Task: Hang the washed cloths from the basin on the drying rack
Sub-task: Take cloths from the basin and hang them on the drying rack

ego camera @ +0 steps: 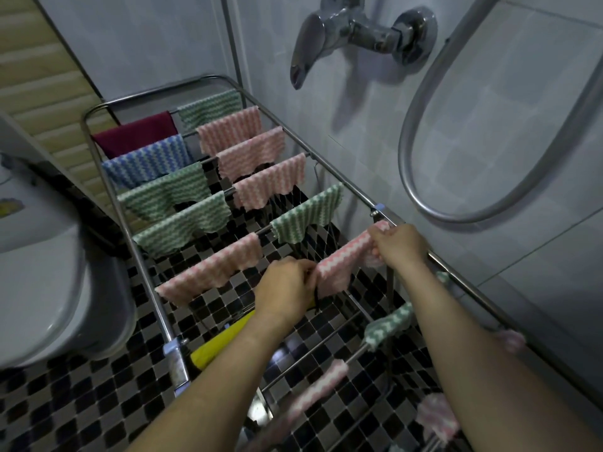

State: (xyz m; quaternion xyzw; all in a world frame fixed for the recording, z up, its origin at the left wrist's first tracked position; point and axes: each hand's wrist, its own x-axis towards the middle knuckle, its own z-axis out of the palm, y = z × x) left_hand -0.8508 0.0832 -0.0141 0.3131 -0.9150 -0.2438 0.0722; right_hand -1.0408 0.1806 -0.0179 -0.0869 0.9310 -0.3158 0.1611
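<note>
A metal drying rack (107, 190) stands on the tiled floor with several striped cloths draped over its bars. A pink-and-white cloth (342, 259) lies over a near bar. My left hand (287, 288) pinches its left edge. My right hand (399, 246) grips its right end beside the rack's side rail. More cloths hang on the nearer bars: a green one (388, 326) and a pink one (321, 386). The basin is not in view.
A white toilet (49, 272) stands at the left. A chrome tap (352, 31) and a looped shower hose (489, 125) hang on the tiled wall at the right. A yellow object (222, 340) lies under the rack. The floor is black-and-white mosaic.
</note>
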